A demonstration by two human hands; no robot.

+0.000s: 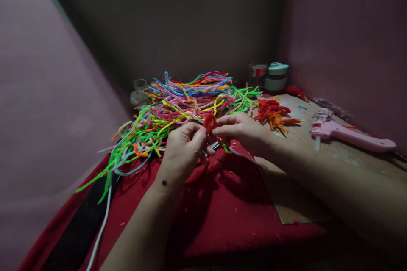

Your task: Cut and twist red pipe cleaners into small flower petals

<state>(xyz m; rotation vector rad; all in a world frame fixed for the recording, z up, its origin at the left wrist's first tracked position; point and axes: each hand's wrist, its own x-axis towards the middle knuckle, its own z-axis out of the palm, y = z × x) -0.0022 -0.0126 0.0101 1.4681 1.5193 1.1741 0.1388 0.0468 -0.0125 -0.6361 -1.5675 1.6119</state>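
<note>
Both hands meet in the middle of the view, over the red cloth. My left hand (186, 146) is closed, its thumb and fingers pinching a red pipe cleaner (210, 122) that is bent into a loop. From the other side my right hand (238, 129) is closed on the same red pipe cleaner near the loop. A red length also hangs below my left fingers. Just under the hands a shiny metal piece shows, partly hidden, and I cannot make out what it is. Behind them lies a large pile of coloured pipe cleaners (190, 101).
On a brown board (343, 156) to the right lie a pink hot glue gun (352, 133) and a bunch of red and orange pipe cleaner pieces (273, 112). A pale green lidded container (276, 77) stands behind. A white cable (103, 233) crosses the red cloth (222, 220) at left.
</note>
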